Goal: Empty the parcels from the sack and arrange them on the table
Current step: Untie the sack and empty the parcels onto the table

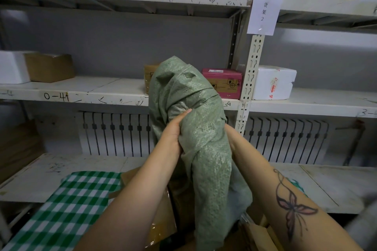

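The left grip (pixel 175 130) clenches a green woven sack (pixel 204 149) hoisted over the checked desk (pixel 77 199), apparently to tip parcels out; right grip hidden, state unclear.

Head camera, close over sack (pixel 195 128), facing shelves (pixel 91 89).

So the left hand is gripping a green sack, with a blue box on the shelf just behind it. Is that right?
Not quite: the box is pink, not blue, as the head view shows. The left hand does grip the green sack.
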